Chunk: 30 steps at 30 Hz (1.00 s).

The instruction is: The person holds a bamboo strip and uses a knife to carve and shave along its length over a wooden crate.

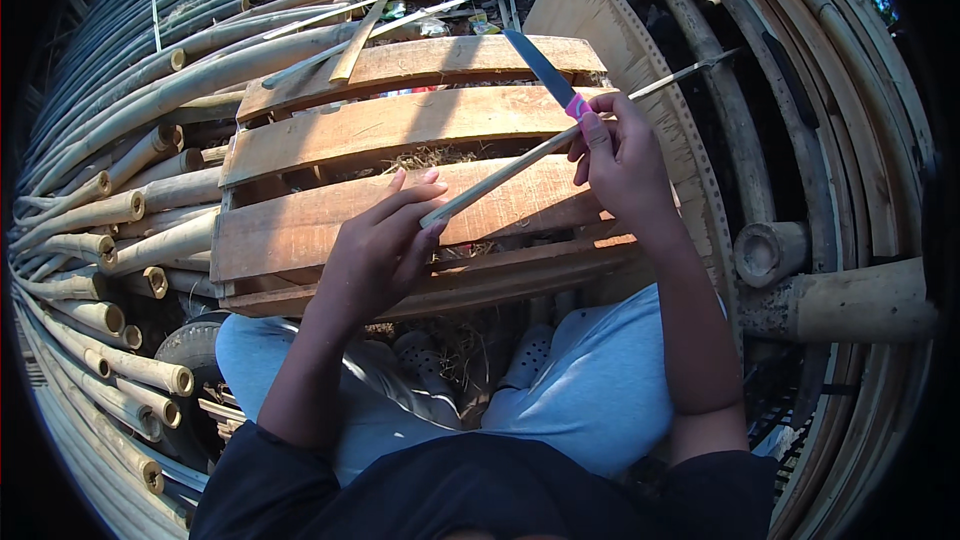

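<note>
A thin bamboo strip (510, 172) slants over the wooden slatted crate (290, 235), its near end low at the left, its far end up at the right. My left hand (385, 240) pinches the near end between thumb and fingers, its other fingers partly stretched over the slats. My right hand (628, 160) is closed round the pink-wrapped handle of a knife (545, 70), with the strip passing through the same grip. The dark blade points up and to the left, away from me. How the fingers share the knife and strip is partly hidden.
Stacked bamboo poles (170, 230) fill the left side. A flat split piece (365, 30) leans on the crate's far edge. Right of the crate stand a plywood sheet (690, 150) and thick bamboo poles (860, 305). My legs (600, 370) straddle the near side.
</note>
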Tool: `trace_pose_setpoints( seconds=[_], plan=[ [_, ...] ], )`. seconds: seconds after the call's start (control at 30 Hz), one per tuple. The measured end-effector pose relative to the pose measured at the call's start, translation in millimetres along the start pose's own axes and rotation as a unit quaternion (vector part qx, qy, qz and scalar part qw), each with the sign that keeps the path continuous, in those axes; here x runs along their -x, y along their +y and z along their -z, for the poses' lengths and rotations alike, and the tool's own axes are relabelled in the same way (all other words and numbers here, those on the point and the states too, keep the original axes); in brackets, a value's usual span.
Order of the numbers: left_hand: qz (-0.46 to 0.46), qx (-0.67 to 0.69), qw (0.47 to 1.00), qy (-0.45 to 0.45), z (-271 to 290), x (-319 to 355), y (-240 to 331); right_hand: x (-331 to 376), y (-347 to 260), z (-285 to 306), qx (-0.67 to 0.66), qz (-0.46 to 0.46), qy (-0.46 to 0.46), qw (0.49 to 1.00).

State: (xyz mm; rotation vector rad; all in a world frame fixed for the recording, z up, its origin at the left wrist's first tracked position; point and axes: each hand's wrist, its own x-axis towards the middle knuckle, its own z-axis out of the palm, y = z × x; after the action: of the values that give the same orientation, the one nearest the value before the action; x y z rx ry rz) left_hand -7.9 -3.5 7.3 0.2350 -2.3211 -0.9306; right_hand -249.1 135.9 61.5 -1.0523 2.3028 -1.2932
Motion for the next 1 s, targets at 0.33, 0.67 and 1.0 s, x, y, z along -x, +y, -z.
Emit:
trace_pose_setpoints(
  seconds=[0.33,0.67,1.0],
  plan=[
    [0.010,0.035,0.999,0.010,2.5,0.7,-0.9,-7.3,12.9,-9.4,0.030,0.090,-0.010,0.995],
    [0.007,-0.018,1.000,-0.014,-2.2,-1.5,4.3,-19.9,20.5,-19.5,0.018,0.121,-0.040,0.992],
    [0.047,-0.070,0.996,-0.019,-4.5,4.4,-7.7,-9.5,-3.0,-13.9,0.068,0.094,0.019,0.993]
  ],
)
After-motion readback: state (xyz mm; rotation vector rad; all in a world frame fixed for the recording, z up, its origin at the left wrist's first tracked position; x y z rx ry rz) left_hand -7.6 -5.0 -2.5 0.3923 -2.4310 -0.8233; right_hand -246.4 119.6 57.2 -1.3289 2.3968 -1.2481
